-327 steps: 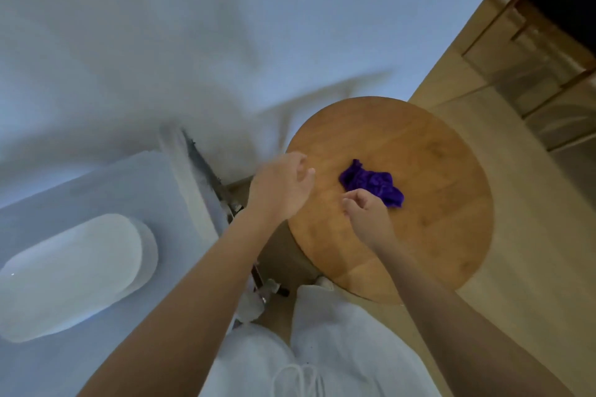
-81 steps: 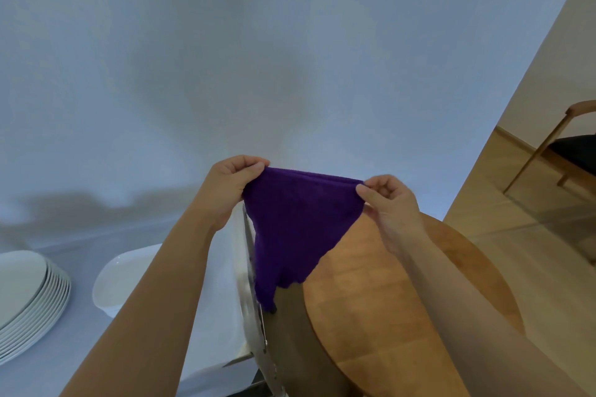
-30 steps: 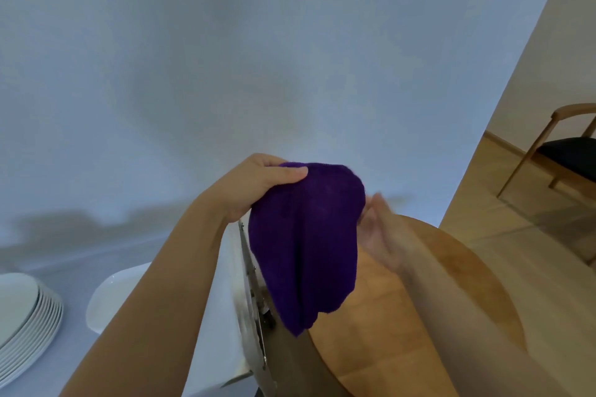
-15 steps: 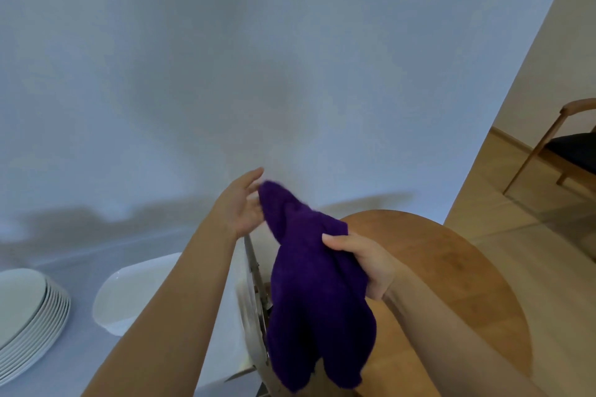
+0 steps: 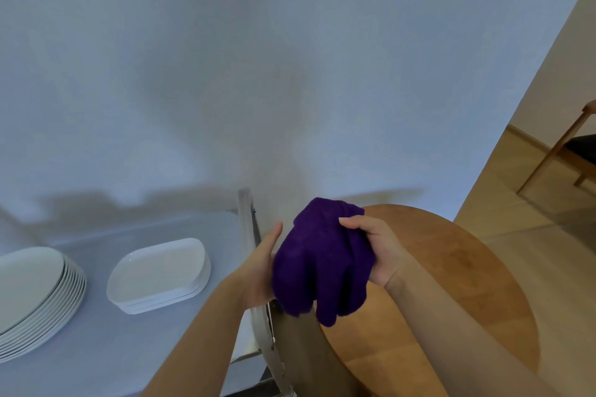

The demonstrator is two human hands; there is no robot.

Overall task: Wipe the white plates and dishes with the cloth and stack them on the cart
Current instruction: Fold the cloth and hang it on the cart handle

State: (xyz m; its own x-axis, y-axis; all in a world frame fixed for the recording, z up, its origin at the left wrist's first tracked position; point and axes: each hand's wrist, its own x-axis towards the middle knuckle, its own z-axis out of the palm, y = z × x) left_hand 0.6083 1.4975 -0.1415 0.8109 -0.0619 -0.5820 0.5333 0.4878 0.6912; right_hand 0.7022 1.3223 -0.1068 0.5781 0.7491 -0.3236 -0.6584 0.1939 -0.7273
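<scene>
The right hand grips the cloth; the left hand, fingers straight, supports it. Plates and dishes appear unwiped.

White cart top: plate stack at left, oval dish stack beside it

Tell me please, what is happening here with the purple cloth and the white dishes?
A person is bunching a purple terry cloth between both hands above the edge of a round wooden table. The right hand grips the cloth from the side; the left hand lies against it with straight fingers. A stack of white oval plates and a smaller stack of white oblong dishes sit on the pale grey cart top; neither hand touches them.
</scene>
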